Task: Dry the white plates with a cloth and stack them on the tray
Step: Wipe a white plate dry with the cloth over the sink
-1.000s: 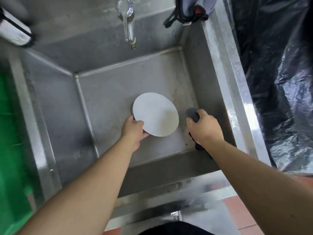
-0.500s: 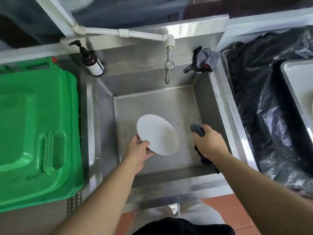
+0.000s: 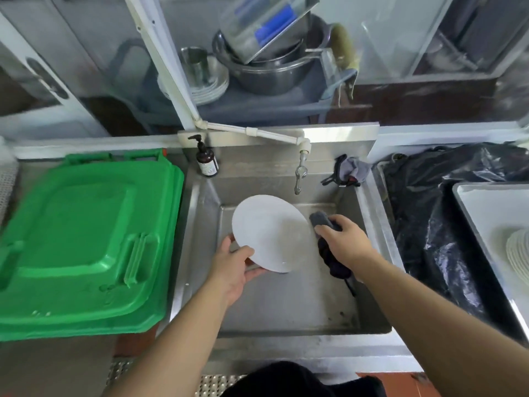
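Green bin lid [image 3: 86, 247] at far left. Over the steel sink [image 3: 286, 305]: left hand [image 3: 232, 267], grip holding white plate [image 3: 270, 232] by its lower-left rim, tilted. Right hand [image 3: 343, 242], grip clenched round dark cloth [image 3: 329, 247], just beside plate's right edge. Tray [image 3: 472, 213] at far right carries stacked plates [image 3: 518, 250].

Open sink basin [image 3: 286, 305] below; tap [image 3: 299, 176] overhead; green lid [image 3: 86, 247] leftward
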The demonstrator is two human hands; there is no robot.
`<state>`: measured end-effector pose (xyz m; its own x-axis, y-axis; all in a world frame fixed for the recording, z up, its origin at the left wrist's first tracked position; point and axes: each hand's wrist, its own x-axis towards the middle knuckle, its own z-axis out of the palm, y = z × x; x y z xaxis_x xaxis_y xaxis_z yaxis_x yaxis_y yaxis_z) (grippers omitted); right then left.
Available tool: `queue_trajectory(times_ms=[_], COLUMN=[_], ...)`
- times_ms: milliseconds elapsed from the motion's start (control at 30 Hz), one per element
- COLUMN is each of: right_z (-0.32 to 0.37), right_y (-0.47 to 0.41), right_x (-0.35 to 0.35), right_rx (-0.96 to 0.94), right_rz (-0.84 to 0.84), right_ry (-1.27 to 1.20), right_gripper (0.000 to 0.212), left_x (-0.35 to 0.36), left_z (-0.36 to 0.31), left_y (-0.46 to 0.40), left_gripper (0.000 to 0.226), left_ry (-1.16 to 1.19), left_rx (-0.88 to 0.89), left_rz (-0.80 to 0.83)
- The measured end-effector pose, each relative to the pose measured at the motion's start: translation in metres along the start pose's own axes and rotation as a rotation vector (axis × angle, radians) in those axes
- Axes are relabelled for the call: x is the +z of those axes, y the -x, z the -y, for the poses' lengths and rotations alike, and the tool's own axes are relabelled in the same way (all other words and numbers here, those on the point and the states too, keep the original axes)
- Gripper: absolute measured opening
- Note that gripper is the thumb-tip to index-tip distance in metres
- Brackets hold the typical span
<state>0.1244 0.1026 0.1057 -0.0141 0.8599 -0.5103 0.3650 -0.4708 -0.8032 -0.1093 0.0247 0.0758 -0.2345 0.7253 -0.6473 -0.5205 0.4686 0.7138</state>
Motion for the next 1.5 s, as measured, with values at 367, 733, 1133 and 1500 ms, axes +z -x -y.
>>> queue_trajectory(times_ms=[367,733,1133,1500], right_z=[0.053,0.115,0.159,0.218], right_y=[0.013,0.045,0.097,0.070], right_x=[-0.042,-0.051,0.006,0.001], right_rx=[-0.571,-0.981,-1.250,-0.978], right_rz=[-0.029,-0.205,-0.142,-0.411], right_ry=[0.524,0.735,0.826,0.760], right_gripper=[0.036,0.037,0.044,0.036], left_x=[0.060,0.074,0.070,0.055], left_z=[-0.027,-0.067,-0.102,-0.135], left_y=[0.062,0.092,0.118,0.124], left_gripper=[0.053,0.041,0.053,0.046], left_ry=[0.078,-0.005,-0.180,-0.047], left_rx=[0.202,0.328,0.429,0.538], left_rz=[-0.016,0.114,0.307,0.300])
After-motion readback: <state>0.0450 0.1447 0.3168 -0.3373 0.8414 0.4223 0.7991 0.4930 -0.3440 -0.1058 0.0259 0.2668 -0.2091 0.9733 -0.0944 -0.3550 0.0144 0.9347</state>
